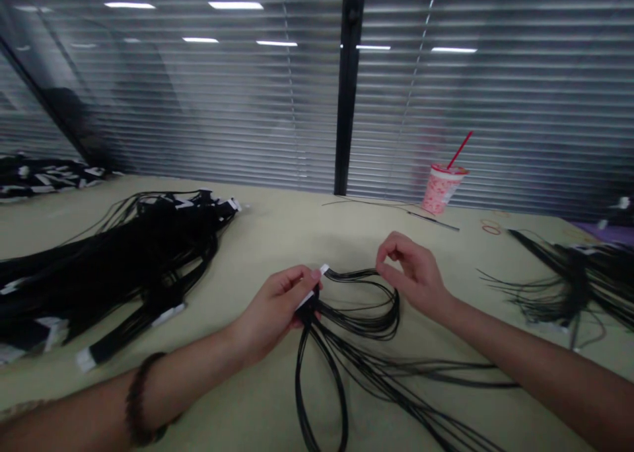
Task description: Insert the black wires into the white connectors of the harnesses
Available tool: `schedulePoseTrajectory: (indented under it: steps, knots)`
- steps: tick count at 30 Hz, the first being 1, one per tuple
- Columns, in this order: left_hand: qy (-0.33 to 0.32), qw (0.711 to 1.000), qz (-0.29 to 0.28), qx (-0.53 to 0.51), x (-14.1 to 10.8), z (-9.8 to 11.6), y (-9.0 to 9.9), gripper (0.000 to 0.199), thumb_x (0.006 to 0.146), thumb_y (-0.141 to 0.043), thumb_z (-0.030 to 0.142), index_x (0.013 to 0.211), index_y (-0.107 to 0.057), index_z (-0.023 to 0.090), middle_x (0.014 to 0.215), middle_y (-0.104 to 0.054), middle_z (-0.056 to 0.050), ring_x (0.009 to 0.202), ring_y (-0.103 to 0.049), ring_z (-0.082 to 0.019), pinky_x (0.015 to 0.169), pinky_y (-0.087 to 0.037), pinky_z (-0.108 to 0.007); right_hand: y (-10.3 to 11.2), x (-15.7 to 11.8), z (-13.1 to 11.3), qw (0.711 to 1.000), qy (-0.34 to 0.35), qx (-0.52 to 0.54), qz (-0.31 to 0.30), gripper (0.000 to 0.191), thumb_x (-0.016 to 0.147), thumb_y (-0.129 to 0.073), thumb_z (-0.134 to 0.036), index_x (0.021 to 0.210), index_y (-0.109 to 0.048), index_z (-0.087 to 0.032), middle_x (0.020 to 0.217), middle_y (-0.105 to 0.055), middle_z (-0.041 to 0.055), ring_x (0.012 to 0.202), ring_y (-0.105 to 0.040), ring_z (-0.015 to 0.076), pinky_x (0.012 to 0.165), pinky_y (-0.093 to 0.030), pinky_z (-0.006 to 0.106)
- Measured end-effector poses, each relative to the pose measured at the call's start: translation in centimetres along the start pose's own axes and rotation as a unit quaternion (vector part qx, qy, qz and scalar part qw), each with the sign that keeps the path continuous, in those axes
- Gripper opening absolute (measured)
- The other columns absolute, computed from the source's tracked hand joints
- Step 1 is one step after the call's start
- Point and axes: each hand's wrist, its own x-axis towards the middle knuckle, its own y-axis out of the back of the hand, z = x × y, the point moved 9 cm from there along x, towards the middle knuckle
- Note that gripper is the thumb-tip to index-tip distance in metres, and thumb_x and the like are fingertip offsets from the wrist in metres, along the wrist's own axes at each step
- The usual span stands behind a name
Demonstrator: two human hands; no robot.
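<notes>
Near the middle of the table, my left hand [284, 303] grips a bundle of thin black cables [361, 320] by its white-labelled end, thumb pressed on top. Several strands loop out to the right, one loop hangs toward the front edge, and others trail to the lower right. A small white connector [324, 269] sticks up beside my left thumb. My right hand [409, 270] is at the far end of the upper loop, its thumb and forefinger pinched around the thin black strands. Its other fingers are curled.
A large pile of black cables [148, 254] lies at left, another [574, 273] at right. Behind stand a pink cup [442, 191] with a red straw, a thin dark tool [433, 221] and rubber bands [490, 226]. Window blinds [222, 108] rise behind the table [287, 230].
</notes>
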Motion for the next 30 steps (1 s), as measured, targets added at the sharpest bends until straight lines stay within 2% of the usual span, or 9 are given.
schedulePoseTrajectory:
  steps: [1, 2, 4, 7, 12, 17, 23, 27, 30]
  knots:
    - [-0.001, 1.000, -0.002, 0.003, 0.0, 0.0, 0.0, 0.025, 0.078, -0.052, 0.040, 0.073, -0.053, 0.016, 0.059, -0.046, 0.004, 0.050, -0.042, -0.007, 0.046, -0.031, -0.019, -0.2, -0.2, -1.4, 1.000, 0.013, -0.014, 0.005, 0.007, 0.073, -0.052, -0.019, 0.067, -0.051, -0.016, 0.060, -0.046, -0.0009, 0.057, -0.041, 0.0102, 0.054, -0.033, 0.023]
    - [-0.004, 1.000, -0.003, 0.009, 0.0, 0.1, -0.1, 0.025, 0.078, -0.052, 0.040, 0.072, -0.052, 0.016, 0.058, -0.045, 0.004, 0.050, -0.042, -0.007, 0.045, -0.030, -0.019, -1.1, -0.5, -2.8, 0.999, 0.022, -0.022, -0.028, 0.006, 0.073, -0.052, -0.017, 0.067, -0.052, -0.016, 0.055, -0.042, -0.0032, 0.050, -0.037, 0.0083, 0.048, -0.031, 0.021]
    - [-0.022, 0.999, -0.005, 0.030, 0.0, 0.4, -0.1, 0.026, 0.079, -0.051, 0.040, 0.070, -0.051, 0.016, 0.057, -0.043, 0.005, 0.049, -0.040, -0.007, 0.045, -0.029, -0.019, -4.2, -1.7, -5.3, 0.987, 0.051, -0.011, -0.153, 0.008, 0.074, -0.050, -0.016, 0.068, -0.053, -0.016, 0.053, -0.042, -0.0041, 0.047, -0.036, 0.0064, 0.047, -0.029, 0.020]
    - [-0.055, 0.995, -0.006, 0.078, -0.1, 1.1, -0.2, 0.026, 0.082, -0.047, 0.038, 0.069, -0.050, 0.015, 0.057, -0.039, 0.005, 0.051, -0.036, -0.008, 0.046, -0.028, -0.020, -6.8, -3.2, -6.2, 0.970, 0.045, -0.056, -0.230, 0.016, 0.079, -0.045, -0.016, 0.065, -0.052, -0.016, 0.056, -0.045, -0.0028, 0.052, -0.040, 0.0071, 0.052, -0.030, 0.021]
    - [-0.075, 0.985, -0.018, 0.152, -0.4, 1.7, -0.7, 0.027, 0.084, -0.043, 0.037, 0.070, -0.049, 0.015, 0.058, -0.038, 0.005, 0.053, -0.034, -0.008, 0.049, -0.030, -0.019, -7.0, -4.0, -4.2, 0.972, -0.012, -0.054, -0.226, 0.015, 0.080, -0.043, -0.017, 0.068, -0.051, -0.016, 0.056, -0.046, -0.0039, 0.050, -0.039, 0.0058, 0.050, -0.030, 0.019]
    - [-0.077, 0.978, -0.014, 0.192, -0.5, 1.9, -0.7, 0.027, 0.085, -0.042, 0.037, 0.072, -0.050, 0.015, 0.062, -0.042, 0.004, 0.058, -0.038, -0.009, 0.053, -0.033, -0.019, -7.3, -4.6, -4.4, 0.960, 0.032, -0.110, -0.256, 0.015, 0.079, -0.044, -0.017, 0.063, -0.047, -0.017, 0.059, -0.047, -0.0029, 0.055, -0.041, 0.0079, 0.054, -0.029, 0.022]
    - [-0.090, 0.970, -0.008, 0.226, -0.7, 2.1, -0.8, 0.028, 0.085, -0.041, 0.036, 0.067, -0.047, 0.015, 0.058, -0.038, 0.006, 0.055, -0.034, -0.008, 0.050, -0.029, -0.019, -7.7, -4.4, -4.0, 0.957, -0.002, -0.114, -0.266, 0.017, 0.080, -0.042, -0.013, 0.064, -0.047, -0.016, 0.061, -0.046, -0.0027, 0.058, -0.042, 0.0079, 0.057, -0.030, 0.021]
    - [-0.108, 0.963, -0.017, 0.248, -0.9, 2.2, -1.4, 0.025, 0.085, -0.041, 0.035, 0.070, -0.047, 0.016, 0.058, -0.036, 0.006, 0.054, -0.034, -0.008, 0.048, -0.029, -0.018, -8.5, -4.5, -2.8, 0.956, -0.088, -0.007, -0.281, 0.026, 0.082, -0.041, -0.018, 0.057, -0.046, -0.014, 0.053, -0.036, -0.0048, 0.049, -0.033, 0.0053, 0.048, -0.026, 0.019]
    - [-0.121, 0.959, -0.023, 0.254, -1.1, 2.2, -1.7, 0.023, 0.085, -0.041, 0.034, 0.073, -0.048, 0.016, 0.057, -0.035, 0.006, 0.052, -0.033, -0.008, 0.046, -0.027, -0.018, -9.1, -5.0, -1.5, 0.942, -0.177, 0.065, -0.278, 0.026, 0.082, -0.042, -0.023, 0.061, -0.054, -0.014, 0.052, -0.036, -0.0047, 0.048, -0.030, 0.0052, 0.043, -0.023, 0.018]
